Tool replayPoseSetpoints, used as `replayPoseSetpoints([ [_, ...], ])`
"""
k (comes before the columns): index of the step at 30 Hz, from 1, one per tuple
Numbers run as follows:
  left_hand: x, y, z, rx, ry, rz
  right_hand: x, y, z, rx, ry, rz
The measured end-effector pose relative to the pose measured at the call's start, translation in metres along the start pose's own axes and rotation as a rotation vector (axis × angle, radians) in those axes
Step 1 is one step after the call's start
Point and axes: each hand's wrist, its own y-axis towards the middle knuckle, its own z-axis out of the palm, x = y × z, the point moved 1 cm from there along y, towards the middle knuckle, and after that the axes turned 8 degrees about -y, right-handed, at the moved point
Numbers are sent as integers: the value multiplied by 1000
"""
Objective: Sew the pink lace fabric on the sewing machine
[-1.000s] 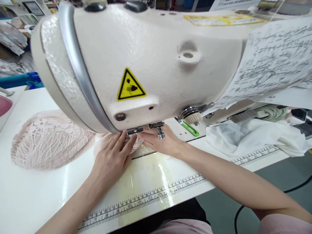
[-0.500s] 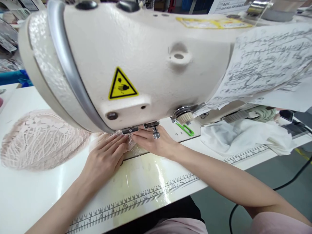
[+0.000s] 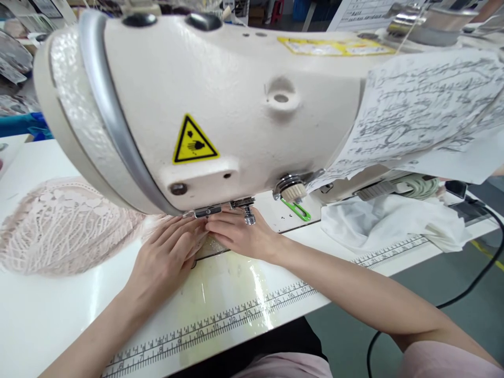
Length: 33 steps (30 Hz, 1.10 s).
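Under the head of a white sewing machine (image 3: 236,100), both hands meet at the needle area, whose needle is hidden from this angle. My left hand (image 3: 165,254) rests on pale pink sheer lace fabric (image 3: 202,244), fingers together and bent, pressing it to the bed. From the other side my right hand (image 3: 244,236) grips the same fabric edge, its fingertips close to those of the left. The fabric between them is mostly covered. A gathered pink lace piece (image 3: 71,231) lies left of the hands, apparently joined to it.
Right of my right hand lie a green thread snipper (image 3: 296,210) and a crumpled white cloth (image 3: 394,220). A ruler strip (image 3: 212,325) runs along the table's front edge. Handwritten paper (image 3: 413,110) hangs on the machine arm. A black cable (image 3: 468,286) curves down at the right.
My fingers have drawn closer together and bent more, covering more of the fabric. The lace piece has shifted slightly left. The whole view has tilted a little.
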Motion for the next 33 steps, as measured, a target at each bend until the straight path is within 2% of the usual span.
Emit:
replayPoseSetpoints([
  [4,3,-5,3,-55,-80,-114,-3,-1,4,65,130,90],
  [7,8,-9,6,-28,-80,-194,-2,-4,7,63,166,95],
  [11,11,-7,3,65,-18,-58,-2,-9,15,36,135,13],
  [15,13,-5,-1,82,70,54,0,-11,15,8,77,-52],
  [20,16,-5,-3,80,86,77,5,-8,10,-17,4,-99],
  [27,17,-6,-3,64,63,29,7,-9,11,-52,-60,-122],
  [33,15,-2,-4,61,142,88,7,-5,9,-83,-54,-159],
])
